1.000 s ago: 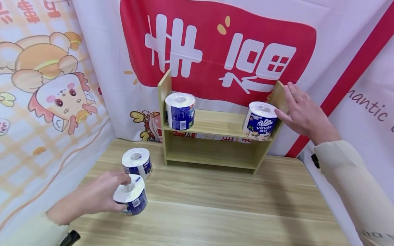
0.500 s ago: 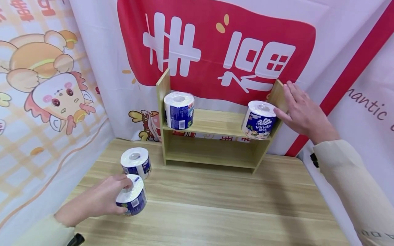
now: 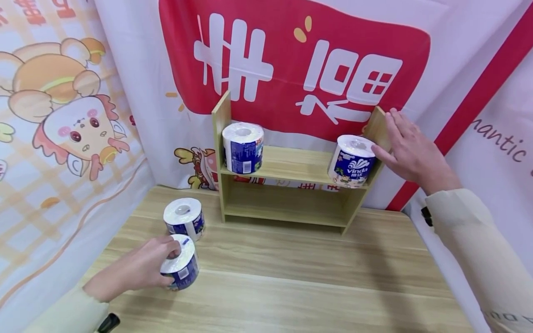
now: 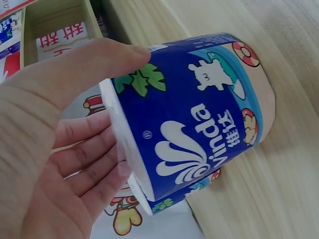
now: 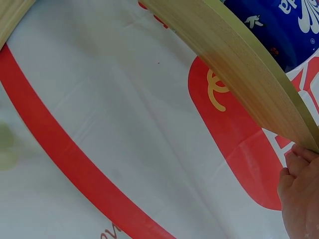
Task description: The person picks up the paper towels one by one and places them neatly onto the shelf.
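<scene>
Head view shows your left hand [image 3: 137, 268] gripping a tilted roll [image 3: 180, 262] beside the shelf [image 3: 291, 173], which your flat, released right hand [image 3: 410, 150] steadies; a slip could topple its neighbour roll [image 3: 184, 218].

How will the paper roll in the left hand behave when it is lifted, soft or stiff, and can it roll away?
The wrapped roll in the left hand is probably light and slightly squashy, being wound paper. Its glossy wrapper may be a little slippery. Laid on its side on the table, it would likely roll.

shelf [image 3: 291, 166] behind – two rolls [image 3: 243, 147] on it | two rolls [image 3: 184, 217] left-front
</scene>
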Motion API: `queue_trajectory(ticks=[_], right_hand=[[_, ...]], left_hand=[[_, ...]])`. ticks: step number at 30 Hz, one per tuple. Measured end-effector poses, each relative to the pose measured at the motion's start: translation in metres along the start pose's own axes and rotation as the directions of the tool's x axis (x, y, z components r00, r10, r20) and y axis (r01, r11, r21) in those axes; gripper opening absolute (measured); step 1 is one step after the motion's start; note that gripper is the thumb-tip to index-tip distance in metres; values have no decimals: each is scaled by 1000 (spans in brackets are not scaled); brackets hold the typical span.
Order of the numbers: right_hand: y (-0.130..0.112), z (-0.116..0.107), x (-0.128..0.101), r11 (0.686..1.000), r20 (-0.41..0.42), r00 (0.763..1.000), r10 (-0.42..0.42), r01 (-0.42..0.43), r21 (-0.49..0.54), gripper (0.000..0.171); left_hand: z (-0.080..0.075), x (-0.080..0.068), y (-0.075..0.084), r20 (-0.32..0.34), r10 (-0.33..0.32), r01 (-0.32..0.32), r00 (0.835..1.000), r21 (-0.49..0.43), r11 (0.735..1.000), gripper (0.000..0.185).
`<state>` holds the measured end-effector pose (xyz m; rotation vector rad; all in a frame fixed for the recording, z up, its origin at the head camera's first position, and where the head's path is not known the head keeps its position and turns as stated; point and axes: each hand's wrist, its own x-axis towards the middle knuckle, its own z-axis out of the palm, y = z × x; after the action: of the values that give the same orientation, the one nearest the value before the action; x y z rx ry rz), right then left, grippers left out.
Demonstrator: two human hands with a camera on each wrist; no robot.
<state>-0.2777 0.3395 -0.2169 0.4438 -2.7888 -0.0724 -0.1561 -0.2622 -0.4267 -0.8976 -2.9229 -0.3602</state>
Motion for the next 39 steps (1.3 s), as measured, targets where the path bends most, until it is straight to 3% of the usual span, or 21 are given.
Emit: queue_trajectory(ticks=[11, 23, 39], right_hand=[[1, -1, -1, 1000, -2, 1000, 5, -5, 23, 97], [1, 0, 0, 1000, -9, 1000, 6, -6, 30, 97], [2, 1, 0, 999, -6, 1000, 3, -3, 35, 98]], left_hand=[[2, 3, -2, -31, 1, -3, 1000, -72, 997, 45], [3, 1, -6, -90, 77, -86, 993, -94, 992, 46], [4, 4, -7, -31, 80, -84, 996, -148, 985, 44]])
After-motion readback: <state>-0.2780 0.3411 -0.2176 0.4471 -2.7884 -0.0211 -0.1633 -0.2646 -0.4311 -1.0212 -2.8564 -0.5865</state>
